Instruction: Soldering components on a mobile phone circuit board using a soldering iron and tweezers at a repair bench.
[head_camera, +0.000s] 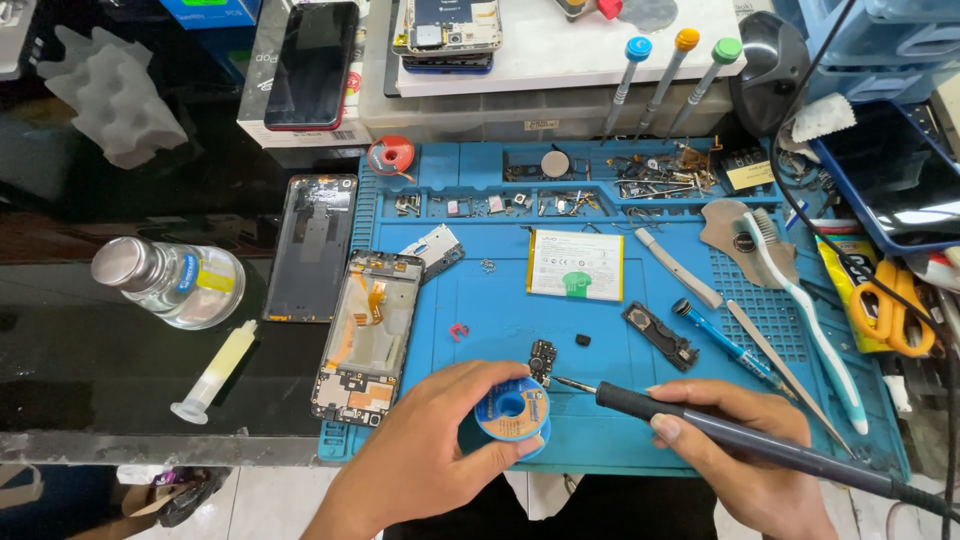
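My left hand (430, 450) holds a small blue spool of solder wire (511, 409) at the front edge of the blue repair mat (600, 310). My right hand (745, 440) grips a dark soldering iron (720, 432), its tip pointing left toward a small circuit board (542, 358) just above the spool. An opened phone frame (367, 337) with orange flex cables lies at the mat's left edge. A white phone battery (575, 265) rests in the mat's middle.
A phone back cover (311, 247), a glass bottle (170, 280) and a syringe (215, 372) lie left on the black desk. Tweezers (785, 370), a toothbrush (805, 300), a blue pen tool (722, 338), scissors (888, 308) and three screwdrivers (665, 80) crowd the right and back.
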